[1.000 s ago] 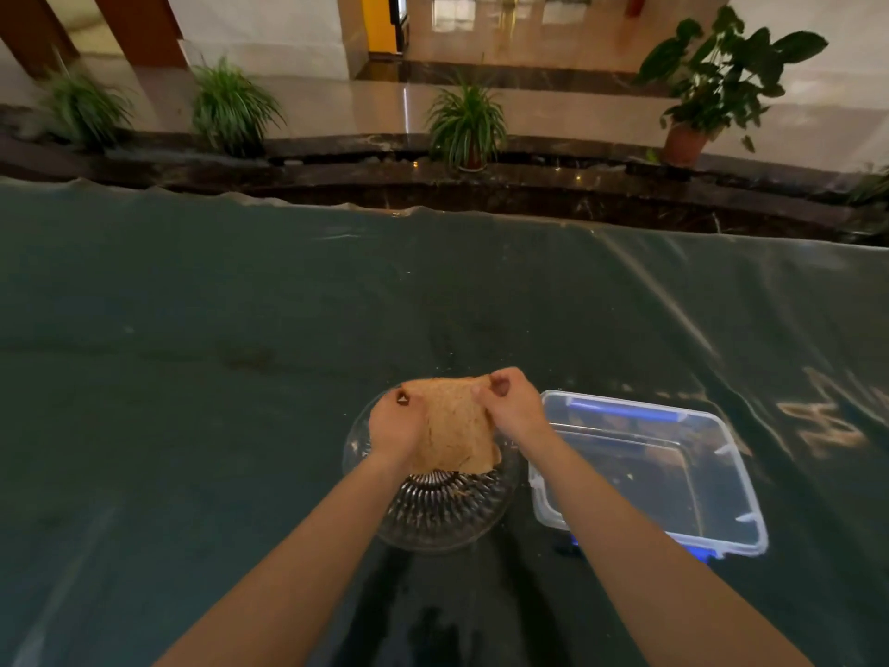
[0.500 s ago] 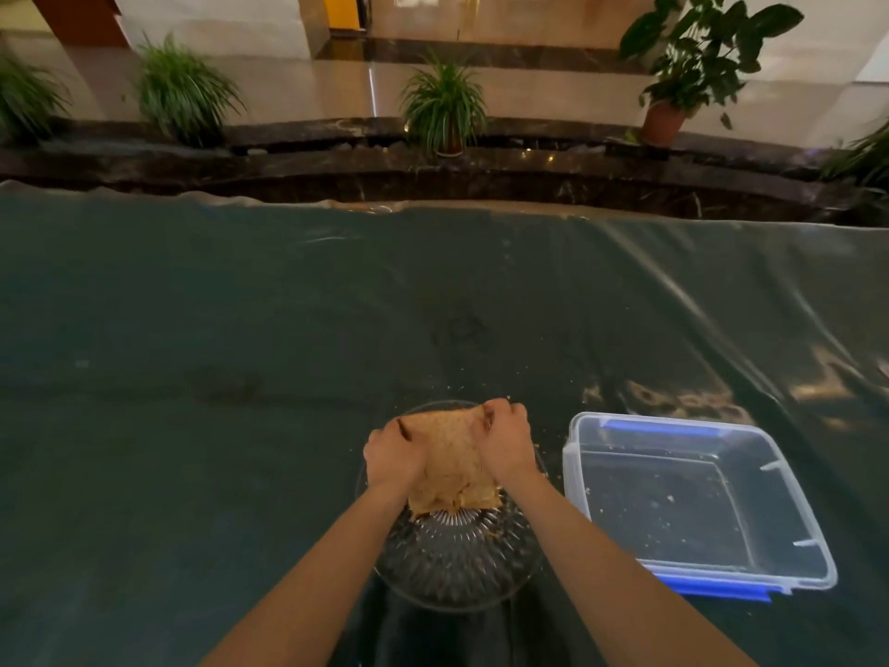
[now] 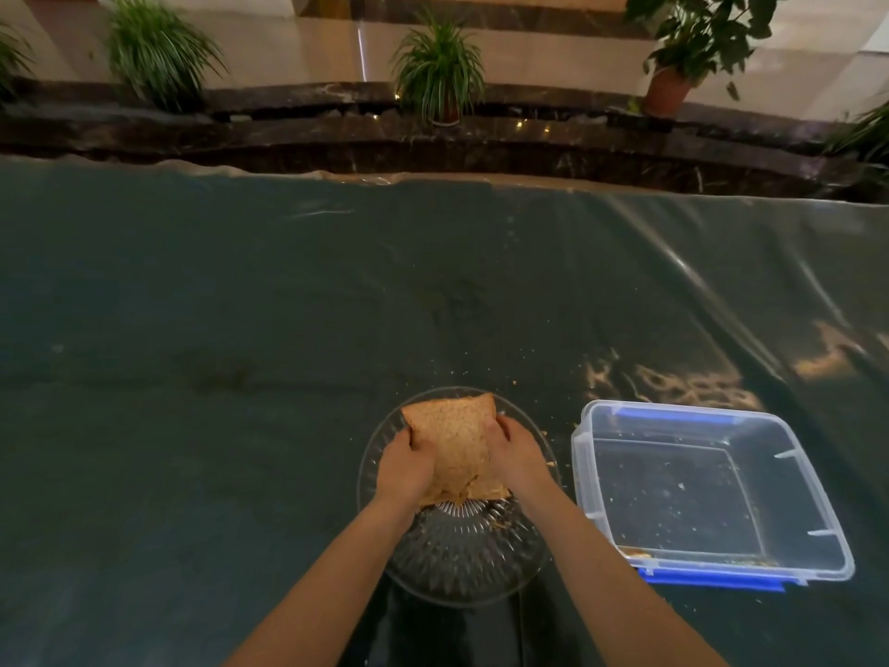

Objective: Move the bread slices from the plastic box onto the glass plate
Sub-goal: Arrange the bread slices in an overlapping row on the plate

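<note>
Hands [image 3: 404, 466] over dark table [image 3: 192, 329], potted plants [image 3: 438, 65] behind

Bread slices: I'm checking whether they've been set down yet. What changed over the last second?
Both hands, left hand and right hand, lowered the bread slices toward the glass plate without releasing them. The plastic box stayed breadless.

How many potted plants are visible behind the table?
5: far left edge, left, centre, right in a terracotta pot, partly cut off at far right. Others may lie outside the frame.
</note>
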